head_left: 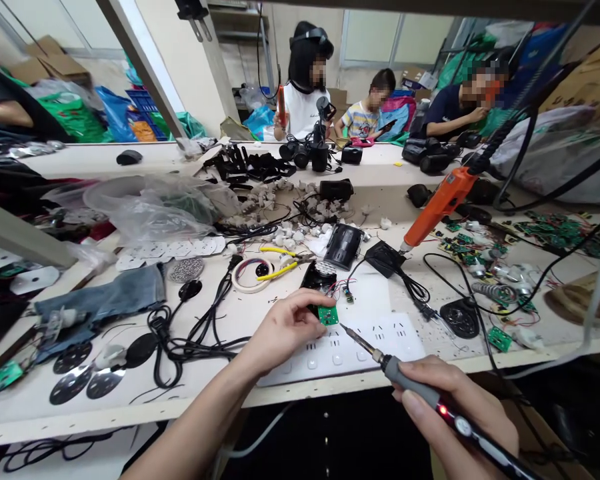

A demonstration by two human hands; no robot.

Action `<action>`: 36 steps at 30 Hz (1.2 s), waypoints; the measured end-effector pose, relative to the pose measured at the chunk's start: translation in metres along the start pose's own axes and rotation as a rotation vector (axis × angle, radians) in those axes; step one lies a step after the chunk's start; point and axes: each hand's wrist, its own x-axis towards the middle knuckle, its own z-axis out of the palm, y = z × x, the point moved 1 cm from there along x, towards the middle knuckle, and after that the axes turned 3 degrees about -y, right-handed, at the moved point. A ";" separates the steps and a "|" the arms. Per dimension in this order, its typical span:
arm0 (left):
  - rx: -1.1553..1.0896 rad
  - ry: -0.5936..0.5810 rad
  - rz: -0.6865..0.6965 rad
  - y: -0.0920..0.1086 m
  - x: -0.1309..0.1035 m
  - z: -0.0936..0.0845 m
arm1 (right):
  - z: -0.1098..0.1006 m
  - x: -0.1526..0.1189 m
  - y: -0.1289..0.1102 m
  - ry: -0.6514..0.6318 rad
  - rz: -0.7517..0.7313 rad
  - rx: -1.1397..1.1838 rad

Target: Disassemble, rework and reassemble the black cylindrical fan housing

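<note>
My left hand point(291, 328) pinches a small green circuit board point(329, 315) above a white power strip point(397, 343). Thin red wires run by the board to a black housing point(312, 283) just behind it. In my right hand point(455, 400) is a soldering iron point(415, 383) with a grey grip and a lit red light. Its tip lies close to the board's right edge; I cannot tell whether they touch. Behind the hands lie yellow-handled pliers point(283, 269) and a roll of tape point(240, 277).
An orange electric screwdriver point(440, 207) hangs at the right, its bit near a black box point(384, 259). Black cables point(180, 337) and metal discs point(87, 383) lie at the left. Green boards point(555, 233) are heaped at the right. Several people sit across the bench point(230, 393).
</note>
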 end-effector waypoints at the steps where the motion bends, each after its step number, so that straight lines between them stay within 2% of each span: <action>1: 0.004 -0.014 -0.008 0.000 0.000 0.000 | 0.001 0.001 0.000 -0.006 0.003 0.002; 11: 0.019 -0.073 -0.051 -0.001 -0.002 0.000 | 0.019 0.008 0.002 -0.070 -0.012 0.016; 25: -0.001 -0.091 -0.092 0.000 -0.002 -0.004 | 0.015 0.010 0.001 -0.140 -0.067 0.010; 30: 0.005 -0.088 -0.086 0.002 -0.002 -0.006 | 0.011 0.007 0.000 -0.112 -0.028 0.025; 36: -0.001 -0.096 -0.090 0.003 -0.001 -0.003 | 0.016 0.005 -0.001 -0.116 0.010 0.062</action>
